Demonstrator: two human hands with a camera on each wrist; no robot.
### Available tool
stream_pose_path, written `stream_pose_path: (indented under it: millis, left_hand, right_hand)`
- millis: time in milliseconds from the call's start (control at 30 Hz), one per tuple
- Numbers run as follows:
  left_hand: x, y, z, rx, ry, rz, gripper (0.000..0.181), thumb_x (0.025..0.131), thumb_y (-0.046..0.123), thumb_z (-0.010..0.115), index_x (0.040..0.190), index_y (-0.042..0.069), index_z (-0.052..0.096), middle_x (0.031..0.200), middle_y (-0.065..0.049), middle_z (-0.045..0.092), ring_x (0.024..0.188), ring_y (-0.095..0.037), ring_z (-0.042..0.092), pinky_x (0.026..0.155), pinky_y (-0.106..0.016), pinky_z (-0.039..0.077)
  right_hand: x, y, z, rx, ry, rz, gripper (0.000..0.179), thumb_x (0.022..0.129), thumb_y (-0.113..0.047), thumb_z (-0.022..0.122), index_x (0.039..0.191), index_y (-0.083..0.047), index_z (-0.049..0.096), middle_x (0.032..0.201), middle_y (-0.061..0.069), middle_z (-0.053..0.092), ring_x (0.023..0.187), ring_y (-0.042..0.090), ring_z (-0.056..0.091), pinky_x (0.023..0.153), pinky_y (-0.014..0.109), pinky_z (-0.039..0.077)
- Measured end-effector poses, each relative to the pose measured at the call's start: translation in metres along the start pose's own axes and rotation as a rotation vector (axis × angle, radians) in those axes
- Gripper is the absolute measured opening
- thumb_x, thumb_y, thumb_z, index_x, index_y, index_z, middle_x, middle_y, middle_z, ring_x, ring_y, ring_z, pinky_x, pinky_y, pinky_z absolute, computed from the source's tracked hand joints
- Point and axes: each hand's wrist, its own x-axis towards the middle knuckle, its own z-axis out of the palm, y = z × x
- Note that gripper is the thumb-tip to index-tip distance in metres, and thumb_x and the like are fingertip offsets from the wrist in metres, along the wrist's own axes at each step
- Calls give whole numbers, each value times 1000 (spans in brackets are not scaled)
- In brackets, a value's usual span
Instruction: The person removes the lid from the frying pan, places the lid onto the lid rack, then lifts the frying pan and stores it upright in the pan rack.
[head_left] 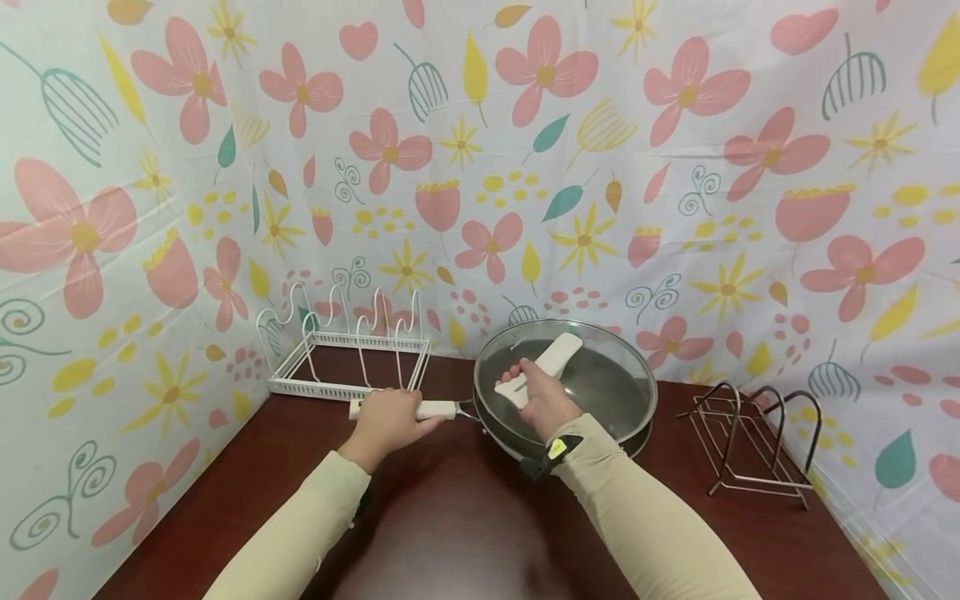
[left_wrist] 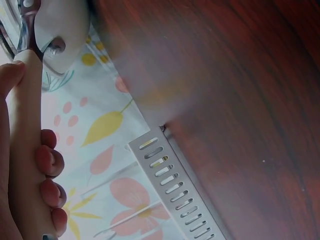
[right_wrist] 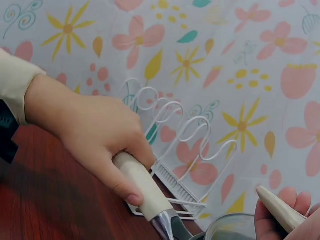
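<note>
We saw a frying pan and glass lid gripped.
From the head, the left hand clasped the pan handle at the pan's nine o'clock, the right hand the lid handle above. From the left wrist, fingers ringed the pan handle. From the right wrist, a white wire rack stood behind the left hand.

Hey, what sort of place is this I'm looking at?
Probably a tabletop set up for kitchen work, maybe a staged one: there's a pan with a glass lid, a white wire rack, and creased flower-print sheeting around the table.
</note>
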Motion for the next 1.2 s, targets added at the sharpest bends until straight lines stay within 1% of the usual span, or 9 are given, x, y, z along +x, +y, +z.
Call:
stream_pose_path:
  millis: [133,267,433,567,667,800,933,1067,1200]
  left_hand:
    - [0,1,-1,-11,-4,-8,57,81,72,64,63,20,52,52,2,48,50,-24,55,44,-42,42]
    - [0,3,-3,-15,1,-13,56,80,71,67,63,19,52,53,2,49,52,-25,56,45,-43,43]
    - [0,5,-3,0,12,-19,57,80,72,66,66,17,56,56,-1,54,55,-26,57,47,-44,44]
    - [-1,7,-4,8,-7,-31,57,81,72,64,73,15,61,64,-3,60,63,-27,58,55,-46,48]
    - [-2,9,-7,8,-8,-32,55,83,70,64,78,15,62,71,-3,61,69,-28,58,63,-47,49]
    - [-1,14,-11,-11,27,-18,51,84,66,64,80,15,60,74,-2,59,72,-28,57,66,-46,47]
    - [2,21,-12,-27,68,-6,49,86,62,63,84,14,61,80,-5,61,77,-29,58,68,-46,47]
    - [5,28,-14,-53,104,-2,45,88,59,62,88,13,62,86,-7,61,85,-32,58,73,-47,47]
    - [10,38,-17,-70,142,24,41,89,55,63,88,13,63,88,-6,60,84,-32,57,74,-49,47]
  right_hand:
    - [0,-6,1,8,16,3,14,107,-14,48,96,-8,41,68,1,53,57,14,55,60,30,55]
    - [-1,-13,1,12,15,18,15,107,-16,47,96,-9,39,67,0,52,57,14,55,60,30,54]
    - [-8,-23,-2,-13,8,6,16,108,-16,45,96,-7,40,68,1,53,58,14,56,61,31,56]
    - [-13,-33,-5,-28,-1,3,14,108,-15,45,97,-7,40,67,2,53,58,14,56,61,32,56]
    - [-17,-40,-7,-22,0,2,13,108,-14,45,99,-8,39,68,2,52,58,14,56,61,32,55]
    - [-24,-51,-13,-9,1,-5,13,107,-14,46,99,-9,38,69,3,52,59,14,55,61,30,54]
    - [-31,-61,-19,-6,-11,-5,13,108,-15,46,99,-9,39,70,2,52,60,14,54,62,28,54]
    - [-39,-71,-26,-34,-19,-5,12,108,-16,46,100,-10,40,69,1,54,61,13,56,62,26,53]
    - [-45,-82,-31,-56,-24,3,12,109,-17,44,101,-9,40,67,0,54,60,13,57,61,28,54]
